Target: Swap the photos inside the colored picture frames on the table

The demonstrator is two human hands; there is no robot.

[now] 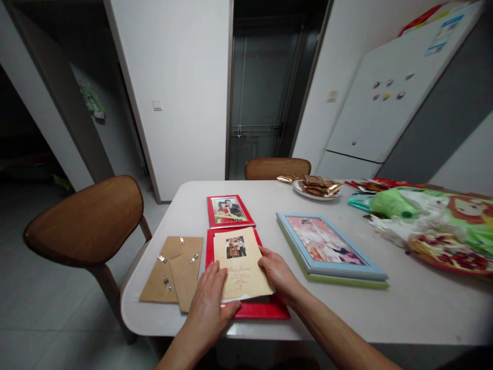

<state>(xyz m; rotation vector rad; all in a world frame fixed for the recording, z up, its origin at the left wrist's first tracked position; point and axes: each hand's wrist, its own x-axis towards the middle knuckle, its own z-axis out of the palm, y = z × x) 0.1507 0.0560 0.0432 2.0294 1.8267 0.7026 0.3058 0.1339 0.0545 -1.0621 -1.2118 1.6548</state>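
A cream paper insert [246,283] with a small printed photo lies over a red picture frame [265,311], covering most of it. My left hand [208,298] holds the insert by its left side, fingers along the edge and thumb low by the frame's bottom border. The right edge is gripped by my right hand [278,273], whose fingertips are partly hidden. Just beyond is a smaller red picture frame [230,211] with a photo of a couple. Left of my hands, a brown backing board [157,282] with metal clips is partly overlapped by a narrower brown board [185,285].
To the right sit stacked picture frames [331,246], blue over green. Farther back are a plate [304,192] of gold-wrapped packets, a green patterned bag [427,205] and a red-topped food item [450,253]. Wooden chairs [88,221] stand around the white table [419,313].
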